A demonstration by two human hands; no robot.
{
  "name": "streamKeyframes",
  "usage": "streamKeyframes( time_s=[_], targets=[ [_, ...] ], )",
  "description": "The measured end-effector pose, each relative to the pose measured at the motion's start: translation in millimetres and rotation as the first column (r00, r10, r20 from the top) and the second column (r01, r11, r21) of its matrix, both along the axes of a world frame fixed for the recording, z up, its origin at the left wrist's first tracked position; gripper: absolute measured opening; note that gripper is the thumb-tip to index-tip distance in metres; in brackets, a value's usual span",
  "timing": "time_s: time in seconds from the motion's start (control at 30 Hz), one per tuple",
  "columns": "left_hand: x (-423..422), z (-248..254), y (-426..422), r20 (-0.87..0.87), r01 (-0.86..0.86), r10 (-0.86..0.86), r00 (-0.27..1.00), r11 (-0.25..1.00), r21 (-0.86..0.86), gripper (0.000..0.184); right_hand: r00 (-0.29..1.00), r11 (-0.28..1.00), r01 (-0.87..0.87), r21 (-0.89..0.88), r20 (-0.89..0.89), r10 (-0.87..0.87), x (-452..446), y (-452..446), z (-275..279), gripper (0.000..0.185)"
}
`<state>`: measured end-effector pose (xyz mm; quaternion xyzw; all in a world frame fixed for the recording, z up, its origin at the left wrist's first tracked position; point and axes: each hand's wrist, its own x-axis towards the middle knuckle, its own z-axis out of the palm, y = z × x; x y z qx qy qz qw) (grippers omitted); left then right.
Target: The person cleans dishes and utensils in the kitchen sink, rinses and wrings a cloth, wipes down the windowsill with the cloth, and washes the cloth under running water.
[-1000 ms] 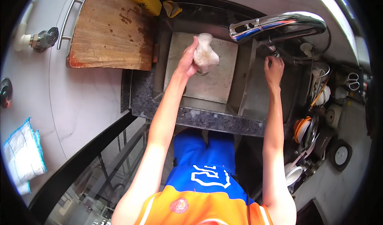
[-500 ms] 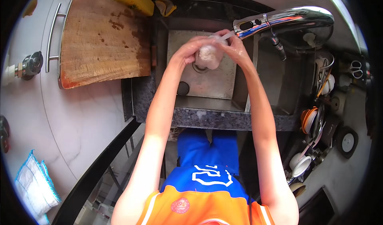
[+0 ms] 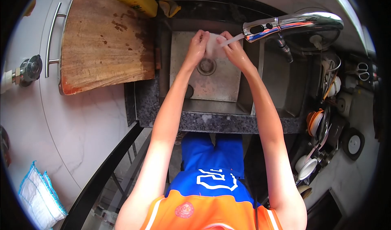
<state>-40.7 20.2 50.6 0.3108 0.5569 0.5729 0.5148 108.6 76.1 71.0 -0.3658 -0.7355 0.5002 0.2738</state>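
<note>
Over the sink basin [image 3: 218, 87], my left hand [image 3: 197, 47] and my right hand [image 3: 234, 51] grip a limp, pale, wet cloth [image 3: 214, 46] from either side. It is stretched between my closed fingers, and its exact kind is hard to make out. A water stream [image 3: 233, 39] from the chrome faucet [image 3: 254, 31] runs down onto the cloth beside my right fingers. Below my hands, the round drain [image 3: 206, 67] shows in the basin floor.
On the left, a wooden cutting board [image 3: 102, 46] reaches to the sink edge, with a yellow bottle [image 3: 138, 1] behind it. A second basin [image 3: 281, 83] adjoins on the right. Bowls and utensils [image 3: 313, 124] line the right side. A white cloth with blue edging [image 3: 40, 199] lies lower left.
The bunched pale cloth has been spread out between my hands and raised slightly away from me. My left hand has shifted right, and the drain is now uncovered.
</note>
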Motion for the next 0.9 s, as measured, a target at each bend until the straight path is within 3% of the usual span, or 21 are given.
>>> streamKeyframes(
  time_s=[0.03, 0.07, 0.13, 0.17, 0.23, 0.27, 0.33, 0.37, 0.4, 0.47, 0.5, 0.57, 0.6, 0.67, 0.7, 0.73, 0.77, 0.8, 0.87, 0.9],
  targets=[
    [1.8, -2.1, 2.1, -0.023, -0.039, 0.039, 0.999, 0.999, -0.005, 0.029, 0.998, 0.986, 0.050, -0.161, -0.027, -0.055, -4.3, -2.2, -1.3, 0.021],
    [4.6, -4.3, 1.4, -0.023, -0.040, 0.040, 0.999, 0.999, -0.006, 0.029, 0.998, 0.986, 0.049, -0.162, -0.026, -0.054, -8.7, -4.0, -2.6, 0.021],
    [8.6, -3.2, -2.3, 0.056, -0.005, 0.012, 0.998, 0.993, -0.119, 0.033, 0.985, 0.892, 0.133, -0.432, -0.040, -0.166, -15.3, -6.2, -6.0, 0.024],
    [7.5, -13.0, -6.0, 0.055, -0.008, 0.015, 0.998, 0.993, -0.121, 0.033, 0.986, 0.892, 0.130, -0.433, -0.041, -0.163, -16.4, -5.3, -7.4, 0.024],
    [5.7, -38.3, -18.0, 0.415, 0.282, -0.172, 0.893, 0.934, -0.219, 0.040, 0.877, 0.625, 0.112, -0.773, -0.219, -0.428, -15.9, -4.7, -11.9, 0.042],
    [10.6, -42.7, -22.9, 0.415, 0.281, -0.171, 0.894, 0.934, -0.220, 0.040, 0.877, 0.624, 0.111, -0.773, -0.219, -0.427, -15.0, -4.1, -13.0, 0.042],
    [30.6, -27.4, -34.3, 0.674, 0.047, -0.024, 0.739, 0.999, -0.016, 0.040, 0.874, 0.553, 0.165, -0.817, -0.139, -0.466, -14.1, -1.4, -9.5, 0.049],
    [35.6, -19.4, -32.3, 0.672, -0.041, 0.028, 0.740, 0.999, 0.004, 0.036, 0.872, 0.551, 0.170, -0.817, -0.136, -0.470, -12.2, -3.6, -7.7, 0.049],
    [37.6, -23.6, -33.6, 0.676, -0.037, 0.029, 0.736, 0.999, -0.002, 0.036, 0.877, 0.586, 0.201, -0.785, -0.123, -0.465, -9.6, -11.2, -2.2, 0.049],
    [36.5, -30.7, -28.0, 0.463, -0.104, 0.135, 0.876, 0.990, -0.090, 0.034, 0.887, 0.624, 0.223, -0.749, -0.111, -0.449, -5.2, -14.9, 0.4, 0.049],
    [33.3, -29.7, -24.9, 0.464, -0.111, 0.139, 0.875, 0.990, -0.088, 0.034, 0.908, 0.631, 0.233, -0.740, -0.067, -0.414, -0.2, -12.9, -0.7, 0.046],
    [26.5, -28.0, -20.6, 0.264, -0.210, 0.247, 0.932, 0.964, -0.160, 0.033, 0.924, 0.635, 0.244, -0.733, -0.023, -0.381, 3.4, -15.6, -7.5, 0.044],
    [25.6, -30.1, -16.4, 0.263, -0.209, 0.247, 0.933, 0.964, -0.162, 0.033, 0.921, 0.699, 0.277, -0.659, -0.025, -0.389, 2.1, -20.4, -8.9, 0.040],
    [25.1, -34.9, -6.9, -0.168, -0.319, 0.305, 0.938, 0.946, -0.063, 0.037, 0.918, 0.753, 0.305, -0.583, -0.031, -0.396, -6.8, -31.8, -15.0, 0.037],
    [27.0, -38.1, -7.3, -0.174, -0.321, 0.306, 0.936, 0.945, -0.068, 0.037, 0.928, 0.873, 0.340, -0.351, -0.026, -0.372, -18.3, -41.2, -16.1, 0.036],
    [31.1, -40.1, -7.2, -0.173, -0.320, 0.321, 0.931, 0.947, 0.036, 0.039, 0.937, 0.933, 0.347, -0.092, -0.013, -0.350, -23.7, -47.1, -19.3, 0.034],
    [35.4, -41.7, -6.5, -0.168, -0.314, 0.335, 0.927, 0.939, 0.141, 0.041, 0.902, 0.917, 0.256, 0.306, 0.267, -0.341, -25.9, -43.3, -43.1, 0.032],
    [40.6, -38.9, -9.4, -0.169, -0.313, 0.334, 0.927, 0.939, 0.140, 0.041, 0.901, 0.917, 0.256, 0.305, 0.267, -0.341, -27.4, -39.5, -42.3, 0.032],
    [49.8, -32.2, -14.6, 0.120, -0.311, 0.328, 0.937, 0.940, -0.140, 0.036, 0.845, 0.921, 0.382, 0.069, 0.378, -0.379, -30.1, -28.9, -39.3, 0.031],
    [49.0, -26.7, -12.9, 0.119, -0.306, 0.322, 0.939, 0.942, -0.135, 0.036, 0.843, 0.919, 0.388, 0.073, 0.374, -0.386, -31.1, -20.9, -43.5, 0.031]
  ],
)
